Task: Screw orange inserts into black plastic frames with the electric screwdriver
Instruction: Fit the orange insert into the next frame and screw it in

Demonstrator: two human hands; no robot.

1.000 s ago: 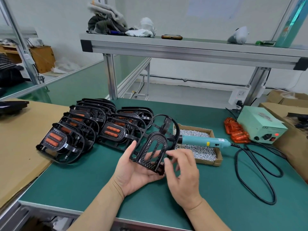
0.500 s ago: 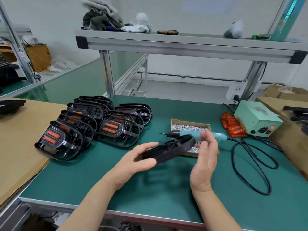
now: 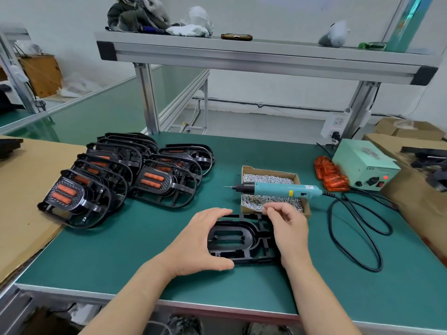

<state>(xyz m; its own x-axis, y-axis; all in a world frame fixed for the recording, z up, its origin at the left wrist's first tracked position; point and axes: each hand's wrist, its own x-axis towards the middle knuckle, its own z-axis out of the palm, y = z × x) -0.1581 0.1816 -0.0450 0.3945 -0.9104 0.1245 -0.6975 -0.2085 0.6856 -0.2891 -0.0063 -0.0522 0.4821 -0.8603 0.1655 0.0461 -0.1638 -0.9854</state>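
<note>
A black plastic frame (image 3: 244, 228) lies flat on the green mat near the front edge, its oval slot empty. My left hand (image 3: 200, 240) cups the frame's left end, thumb at the near side and fingers at the far side. My right hand (image 3: 289, 228) hovers over the frame's right end, thumb and forefinger pinched together with nothing seen between them. The teal electric screwdriver (image 3: 280, 189) rests across a cardboard box of screws (image 3: 266, 168) just beyond my right hand. A pile of loose orange inserts (image 3: 331, 172) sits at the right.
Several finished frames with orange inserts (image 3: 96, 180) stand in rows at the left, partly on cardboard (image 3: 24, 189). A pale green power unit (image 3: 365, 165) and a looped black cable (image 3: 358, 228) are at the right, beside cardboard boxes (image 3: 416, 189). A metal shelf (image 3: 242, 54) runs overhead.
The frame went from upright in both hands, through a tilted hold, to lying flat on the mat. My right hand came in over its right end and its fingers closed.
</note>
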